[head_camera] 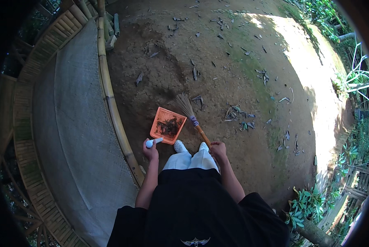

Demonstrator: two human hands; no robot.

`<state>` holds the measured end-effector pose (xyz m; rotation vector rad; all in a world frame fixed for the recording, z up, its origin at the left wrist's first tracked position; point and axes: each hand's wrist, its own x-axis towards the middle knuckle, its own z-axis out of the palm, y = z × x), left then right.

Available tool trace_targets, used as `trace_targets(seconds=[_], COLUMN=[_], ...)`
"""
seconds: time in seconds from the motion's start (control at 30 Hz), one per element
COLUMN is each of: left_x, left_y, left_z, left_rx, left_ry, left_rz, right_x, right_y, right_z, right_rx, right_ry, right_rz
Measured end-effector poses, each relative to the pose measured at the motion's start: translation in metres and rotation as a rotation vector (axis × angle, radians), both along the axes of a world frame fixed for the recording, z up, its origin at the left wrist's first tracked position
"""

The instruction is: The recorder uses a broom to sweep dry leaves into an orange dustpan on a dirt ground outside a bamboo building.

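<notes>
My left hand (151, 152) is closed around the pale handle (155, 141) of an orange plastic dustpan (157, 122). Dark dry leaves and debris (169, 126) lie inside the pan. In my right hand (218, 150) is the wooden handle of a stick broom (202, 134), held at a slant. Its splayed bristles (184, 103) point away from me, just right of the pan's far edge. Purple binding wraps the broom's neck. Whether the bristles touch the ground I cannot tell.
Dry leaves (233, 112) are scattered over the bare earth (243, 160). To my left runs a bamboo platform with a woven mat (79, 129) and a bamboo pole edge (113, 105). My white shoes (180, 146) stand close behind the pan. Plants (307, 203) grow at the right.
</notes>
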<state>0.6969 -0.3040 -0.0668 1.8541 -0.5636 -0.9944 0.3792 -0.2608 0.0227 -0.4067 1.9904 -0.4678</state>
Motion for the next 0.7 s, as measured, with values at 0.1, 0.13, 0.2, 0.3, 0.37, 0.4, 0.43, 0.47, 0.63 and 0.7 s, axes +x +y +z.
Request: trace_targets(seconds=[0.1,0.13,0.2,0.3,0.37,0.4,0.43,0.47,0.63,0.7], left_x=[0.004,0.002,-0.001,-0.006,-0.015,-0.018,-0.017,-0.016,-0.023,-0.026], left_y=[0.005,0.006,0.004,0.006,0.002,-0.002,-0.003,-0.004,-0.005,-0.005], left_z=[-0.002,-0.003,-0.006,-0.005,-0.002,0.001,0.002,0.002,0.011,0.016], left_rx=[0.003,0.006,-0.025,-0.037,-0.035,-0.033,-0.032,-0.037,-0.031,-0.012], left_ry=[0.031,0.035,0.077,-0.009,-0.011,-0.018,-0.023,-0.004,-0.038,0.051], left_rz=[0.0,-0.007,0.009,-0.026,-0.042,-0.051,-0.054,-0.04,-0.079,-0.102], right_x=[-0.016,-0.021,-0.026,-0.026,-0.029,-0.031,-0.028,-0.024,-0.011,-0.019], right_y=[0.03,0.039,0.053,0.067,0.065,0.062,0.052,0.038,-0.008,-0.004], right_z=[0.007,0.011,0.021,0.036,0.039,0.039,0.038,0.035,-0.004,-0.022], right_rx=[-0.016,-0.013,-0.039,-0.034,-0.054,-0.074,-0.08,-0.086,-0.103,-0.102], right_ry=[0.001,0.005,0.024,0.047,0.025,-0.002,-0.038,-0.075,-0.173,-0.078], right_rz=[-0.085,-0.092,-0.18,-0.222,-0.232,-0.236,-0.213,-0.188,-0.303,-0.267])
